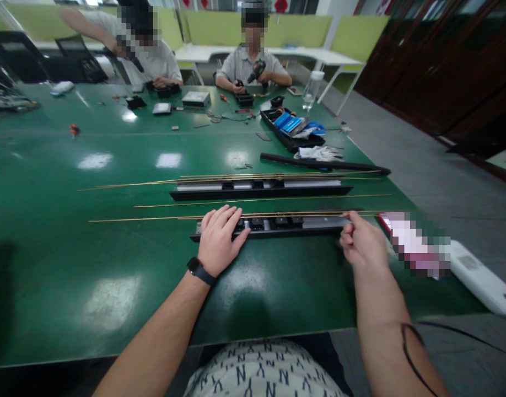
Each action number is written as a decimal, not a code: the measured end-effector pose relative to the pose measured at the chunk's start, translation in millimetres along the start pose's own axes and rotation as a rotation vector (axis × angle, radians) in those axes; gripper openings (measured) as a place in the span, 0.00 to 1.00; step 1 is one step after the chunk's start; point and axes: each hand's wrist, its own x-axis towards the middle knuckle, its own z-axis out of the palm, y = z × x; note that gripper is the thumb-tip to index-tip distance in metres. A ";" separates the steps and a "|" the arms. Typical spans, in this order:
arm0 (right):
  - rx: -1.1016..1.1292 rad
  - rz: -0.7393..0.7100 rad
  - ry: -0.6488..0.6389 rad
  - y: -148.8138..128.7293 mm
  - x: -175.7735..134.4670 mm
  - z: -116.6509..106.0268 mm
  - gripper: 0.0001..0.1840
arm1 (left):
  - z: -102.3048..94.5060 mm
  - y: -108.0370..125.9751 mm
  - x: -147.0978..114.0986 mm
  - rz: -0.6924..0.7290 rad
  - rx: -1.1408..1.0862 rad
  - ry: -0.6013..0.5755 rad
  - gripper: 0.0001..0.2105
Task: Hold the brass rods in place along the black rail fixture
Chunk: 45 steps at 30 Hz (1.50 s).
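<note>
A long dark metal bar (pixel 273 234) with a grey inner channel and several black blocks lies crosswise before me. Thin brass-coloured rods (pixel 315 214) run along its far edge and stick out past both ends. My left hand (pixel 220 237) rests flat on the bar's left end, fingers stretched forward over the rods. At the right end, my right hand (pixel 364 240) has thumb and forefinger pinched on a thin rod, the other fingers curled. Farther back lies a second such bar (pixel 261 193), with more rods on it. A single rod (pixel 261 202) lies between the two bars.
A blurred-out flat item (pixel 416 245) and a white oblong device (pixel 480 275) lie right of my right hand. Beyond the bars are a black tube (pixel 323 164), gloves (pixel 319 153), a black tray (pixel 302 144) and a bottle (pixel 312 91). Two people work with power drills across the table.
</note>
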 end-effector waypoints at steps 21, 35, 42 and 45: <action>-0.056 -0.007 -0.146 6.5 -8.3 4.0 0.17 | -0.9 0.5 0.2 -0.001 -0.013 0.010 0.22; -0.065 0.005 -0.193 7.7 -9.3 4.9 0.17 | -0.3 0.4 -0.2 -0.009 -0.015 0.001 0.22; -0.078 0.021 -0.239 10.1 -11.2 7.4 0.18 | -1.3 0.6 0.2 -0.001 -0.005 0.008 0.21; -0.040 0.010 -0.202 9.8 -9.3 5.8 0.17 | -1.4 0.5 0.3 -0.004 -0.007 0.003 0.21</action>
